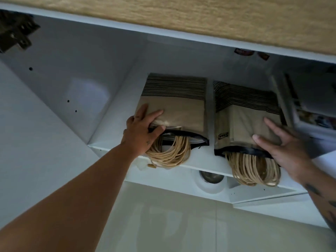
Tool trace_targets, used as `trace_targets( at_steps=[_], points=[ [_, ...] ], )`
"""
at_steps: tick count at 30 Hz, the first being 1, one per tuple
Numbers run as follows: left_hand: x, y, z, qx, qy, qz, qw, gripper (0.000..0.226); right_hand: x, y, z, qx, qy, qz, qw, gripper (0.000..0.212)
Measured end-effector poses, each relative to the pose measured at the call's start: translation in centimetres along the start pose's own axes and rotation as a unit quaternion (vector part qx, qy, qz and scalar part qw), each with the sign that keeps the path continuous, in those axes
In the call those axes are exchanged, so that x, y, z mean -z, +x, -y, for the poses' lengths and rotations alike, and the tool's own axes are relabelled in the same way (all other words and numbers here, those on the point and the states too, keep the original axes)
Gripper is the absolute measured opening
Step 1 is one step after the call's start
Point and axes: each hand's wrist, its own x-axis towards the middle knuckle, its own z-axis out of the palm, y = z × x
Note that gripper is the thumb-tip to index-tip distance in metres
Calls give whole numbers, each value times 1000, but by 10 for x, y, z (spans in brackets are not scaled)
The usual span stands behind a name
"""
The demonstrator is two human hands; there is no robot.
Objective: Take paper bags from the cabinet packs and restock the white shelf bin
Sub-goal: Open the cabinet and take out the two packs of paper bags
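Hardly started: the left hand [143, 128] pinches the open end of the left pack [174, 106] beneath it, the right hand [283, 142] lies spread flat on the right pack [241, 117], no bag out, bin unseen.

We see matt brown paper bag packs [181, 110], glossy film wrap [169, 122], twisted paper handles [169, 151], smooth white shelf [201, 161], wood-grain panel [181, 15].
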Motion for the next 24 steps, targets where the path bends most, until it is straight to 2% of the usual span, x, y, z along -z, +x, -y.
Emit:
trace_targets(
  at_steps=[7, 11, 14, 17, 19, 21, 23, 24],
  points=[
    [15, -48, 4, -10, -26, -9, 1000, 70, -23, -48, 5, 34, -25, -22, 999, 69],
    [20, -67, 5, -34, -37, -37, 998, 69, -30, -65, 3, 34, -22, -23, 999, 76],
    [24, -70, 6, -14, -31, -34, 999, 67, -21, -65, 2, 37, -18, -17, 999, 80],
    [34, -59, 7, -1, -11, -17, 1000, 54, -5, -55, -2, 22, 46, -15, 999, 68],
    [41, -41, 11, -4, -43, -27, 999, 51, 3, -48, -1, -3, 106, 26, 994, 69],
    [46, -23, 18, 38, -19, -25, 999, 67, 7, -44, 1, -26, 176, 82, 981, 78],
    [47, -15, 23, 104, -8, 34, 994, 84, 5, -41, -1, -27, 219, 114, 969, 81],
    [45, -16, 24, 106, -42, 68, 991, 85, 3, -42, -3, -18, 228, 117, 966, 81]
  ],
)
